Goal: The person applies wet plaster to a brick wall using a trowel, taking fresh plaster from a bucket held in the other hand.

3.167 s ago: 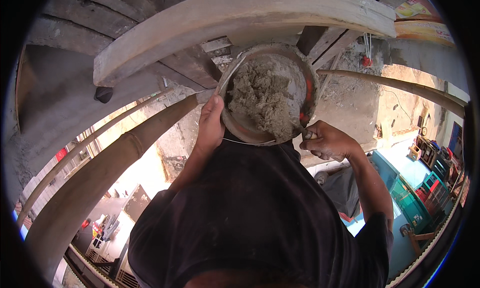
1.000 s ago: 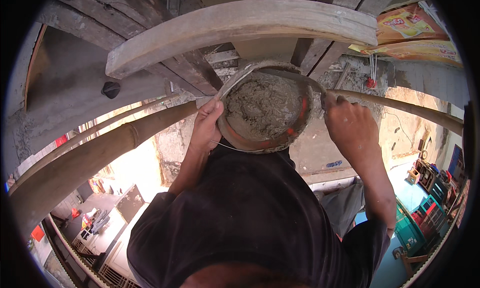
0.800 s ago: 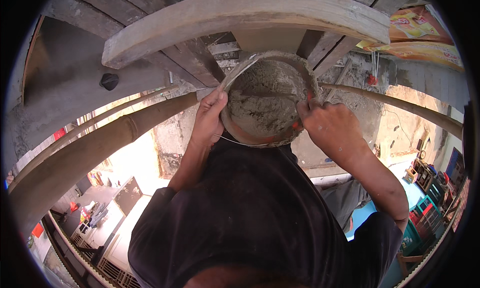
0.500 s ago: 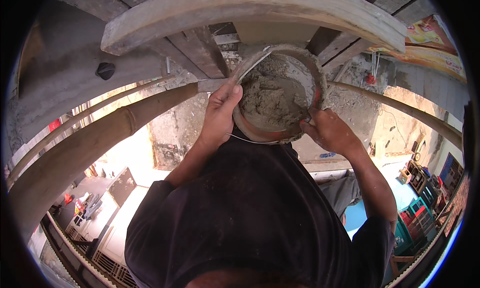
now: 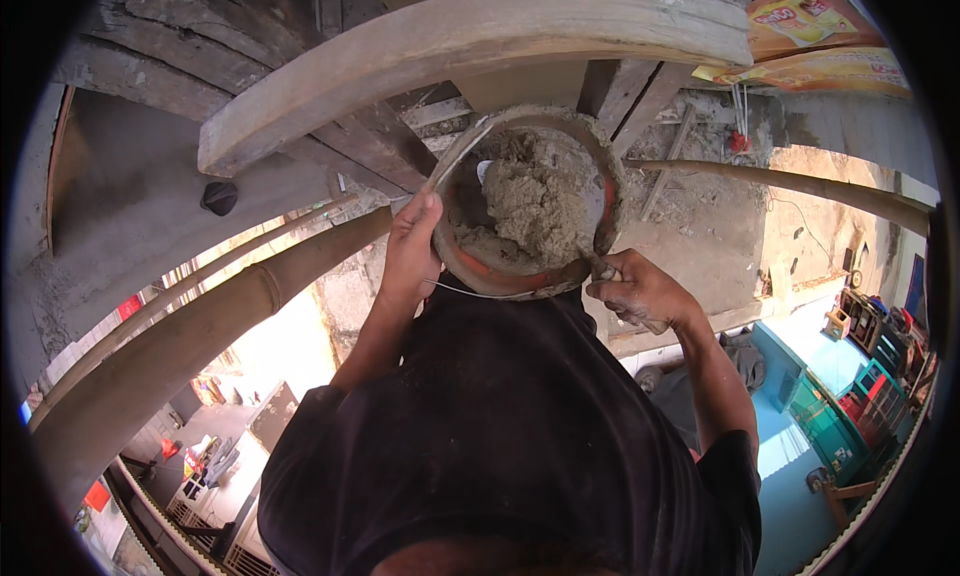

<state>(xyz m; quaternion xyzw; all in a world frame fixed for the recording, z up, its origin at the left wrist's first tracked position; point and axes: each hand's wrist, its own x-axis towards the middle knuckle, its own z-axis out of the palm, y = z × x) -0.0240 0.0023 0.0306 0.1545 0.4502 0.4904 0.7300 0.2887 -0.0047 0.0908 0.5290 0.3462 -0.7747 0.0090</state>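
My left hand point(image 5: 412, 238) is closed around the left rim of a round, cement-crusted bucket point(image 5: 603, 151) with reddish-orange inside and a thin wire handle. Grey wet mortar point(image 5: 535, 201) lies heaped inside. At the bucket's lower right, my right hand point(image 5: 638, 291) grips a mortar-coated trowel point(image 5: 602, 269); its blade is largely hidden beneath the lump of mortar.
A curved-looking wooden beam point(image 5: 470, 31) crosses above the bucket, below dark planks. Bamboo poles point(image 5: 200, 331) run on both sides. Orange-yellow printed sheets point(image 5: 810, 31) are at upper right. Far below are a blue floor point(image 5: 775, 426), green furniture point(image 5: 830, 436) and assorted clutter.
My right hand has drawn down and outward from inside the bucket's right rim, turning the trowel. The mortar now forms a raised heap. My left hand still holds the rim.
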